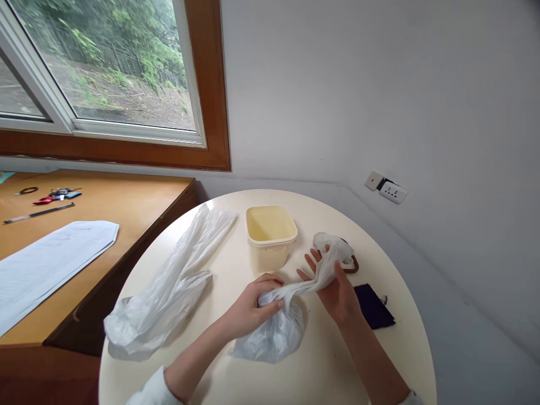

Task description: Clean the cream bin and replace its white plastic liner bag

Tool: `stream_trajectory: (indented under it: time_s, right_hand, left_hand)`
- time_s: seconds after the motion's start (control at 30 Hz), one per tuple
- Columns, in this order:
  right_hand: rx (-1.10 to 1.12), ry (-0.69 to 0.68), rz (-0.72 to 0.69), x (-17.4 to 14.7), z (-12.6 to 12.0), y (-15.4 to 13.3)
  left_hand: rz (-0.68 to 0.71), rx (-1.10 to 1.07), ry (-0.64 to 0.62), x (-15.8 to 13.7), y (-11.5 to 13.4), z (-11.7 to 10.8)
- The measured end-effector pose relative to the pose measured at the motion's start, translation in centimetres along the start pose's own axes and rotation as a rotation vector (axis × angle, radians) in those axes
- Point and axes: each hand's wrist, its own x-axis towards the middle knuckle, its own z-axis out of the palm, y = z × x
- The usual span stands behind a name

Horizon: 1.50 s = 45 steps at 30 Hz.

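Observation:
A white plastic bag [272, 336] with a bulging lower part rests on the round table, its upper part twisted into a neck. My left hand [252, 304] is closed around the base of that neck. The loose top end lies across the palm of my right hand [341, 293], thumb against it and the other fingers spread. Just beyond my left hand stands a pale yellow plastic tub [270, 252] without a lid. Partly hidden behind the bag's top is a brown looped object [353, 264]. A dark folded cloth-like piece [373, 306] lies beside my right wrist.
Another white plastic bag [169, 292] is stretched out along the left of the round table [202, 371]. On the wooden desk [139, 191] are papers [63, 259], a pen [40, 213] and keys [61, 194]. A wall with a socket [393, 192] borders the table.

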Motion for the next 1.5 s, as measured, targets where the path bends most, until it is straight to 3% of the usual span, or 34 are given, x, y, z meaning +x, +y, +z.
stream_trajectory:
  time_s: [0.17,0.47,0.63,0.77,1.03,1.23,1.5]
  right_hand:
    - [-0.246,0.110,-0.020,0.0,0.1,1.2]
    - [-0.364,0.278,-0.028,0.7,-1.1,-0.2]
    - [-0.217,0.205,-0.172,1.0,-1.4,-1.2]
    - [-0.097,0.119,-0.195,0.7,-1.2,-2.2]
    - [0.098,0.195,-0.194,1.1,-2.8,-3.2]
    - [0.134,0.065,-0.247,1.1,-4.0,-4.2]
    - [-0.054,0.108,-0.180,0.9,-4.0,-5.0]
  left_hand:
    - [-0.010,0.019,-0.010,-0.2,0.2,-0.1]
    - [-0.002,-0.011,0.004,-0.2,0.0,-0.2]
    - [0.004,-0.089,-0.020,-0.1,0.7,-0.3]
    - [0.001,-0.081,0.002,-0.1,0.9,-0.4]
    - [0.022,-0.063,0.048,-0.3,0.8,-0.8]
    - [0.083,-0.057,0.166,-0.3,0.2,-1.1]
    - [0.017,-0.054,0.332,-0.5,0.0,-1.9]
